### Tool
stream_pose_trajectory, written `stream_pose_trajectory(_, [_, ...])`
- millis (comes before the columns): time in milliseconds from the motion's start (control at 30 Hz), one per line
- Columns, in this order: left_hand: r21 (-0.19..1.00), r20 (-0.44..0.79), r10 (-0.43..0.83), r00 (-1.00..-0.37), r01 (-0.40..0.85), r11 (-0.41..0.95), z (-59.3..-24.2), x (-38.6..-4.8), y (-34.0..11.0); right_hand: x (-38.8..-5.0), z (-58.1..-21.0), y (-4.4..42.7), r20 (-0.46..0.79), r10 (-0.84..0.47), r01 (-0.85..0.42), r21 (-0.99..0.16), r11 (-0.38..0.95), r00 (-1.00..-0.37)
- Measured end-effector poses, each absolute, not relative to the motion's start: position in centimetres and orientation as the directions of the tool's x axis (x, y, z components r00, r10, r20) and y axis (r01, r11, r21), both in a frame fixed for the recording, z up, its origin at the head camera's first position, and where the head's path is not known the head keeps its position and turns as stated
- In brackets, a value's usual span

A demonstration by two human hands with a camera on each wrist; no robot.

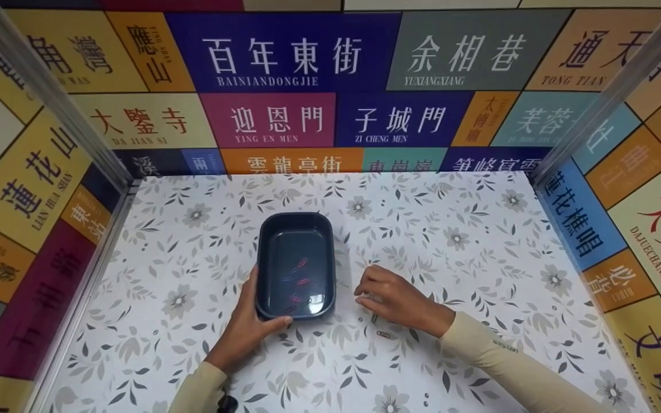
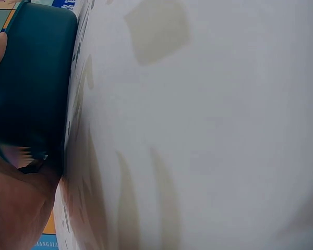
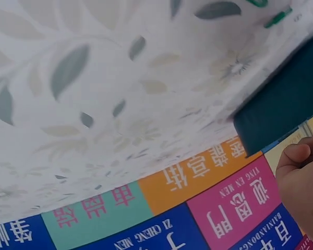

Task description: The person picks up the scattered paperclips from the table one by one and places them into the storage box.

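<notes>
A dark blue rectangular dish [image 1: 296, 223] lies on the table, and several small pink and blue paper clips [image 1: 304, 281] are inside it. My left hand [image 1: 250, 327] grips the dish's near left corner, thumb over the rim and fingers along the outer wall. To the right of the dish is my right hand [image 1: 396, 298], held low over the table with its fingers bent; whether something small is between the fingertips I cannot tell. Near it on the cloth lie a green paper clip [image 1: 374, 317] and a reddish-brown one [image 1: 383, 334]. In the right wrist view, green clips [image 3: 278, 17] show near the dish.
White cloth [image 1: 457, 212] with grey flowers and leaves covers the table. Panels [image 1: 282, 51] of coloured blocks with Chinese lettering stand at the back and both sides, with metal posts [image 1: 600, 92] at the corners. A small black object [image 1: 227, 404] is beside the left sleeve.
</notes>
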State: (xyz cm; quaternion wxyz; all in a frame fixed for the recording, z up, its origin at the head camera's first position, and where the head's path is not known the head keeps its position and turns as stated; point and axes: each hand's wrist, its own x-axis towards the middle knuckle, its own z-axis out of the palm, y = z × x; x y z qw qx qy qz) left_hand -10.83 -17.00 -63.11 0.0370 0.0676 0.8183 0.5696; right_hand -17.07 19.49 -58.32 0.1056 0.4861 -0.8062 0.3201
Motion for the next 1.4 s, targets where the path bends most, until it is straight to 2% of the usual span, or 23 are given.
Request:
stream_pose_trajectory(300, [0.938, 0.003, 0.147, -0.989, 0.054, 0.343, -63.0, -10.8, -17.0, -16.6, -60.3, 21.8, 0.431, -0.708, -0.811, -0.464, 0.357, -0.559])
stream_pose_trajectory(1000, [0.939, -0.003, 0.145, -0.989, 0.047, 0.341, -63.0, -10.8, -16.9, -14.7, -62.0, 24.6, 0.34, -0.641, -0.703, -0.532, 0.472, -0.688])
stream_pose_trajectory(1167, [0.935, -0.011, 0.139, -0.99, 0.039, 0.352, -63.0, -10.8, -17.0, -14.6, -62.5, 24.6, 0.336, -0.638, -0.692, -0.556, 0.459, -0.693])
stream_pose_trajectory(1400, [0.938, -0.028, 0.136, -0.99, 0.021, 0.346, -63.0, -10.8, -16.9, -14.6, -63.1, 24.4, 0.367, -0.648, -0.711, -0.575, 0.405, -0.667])
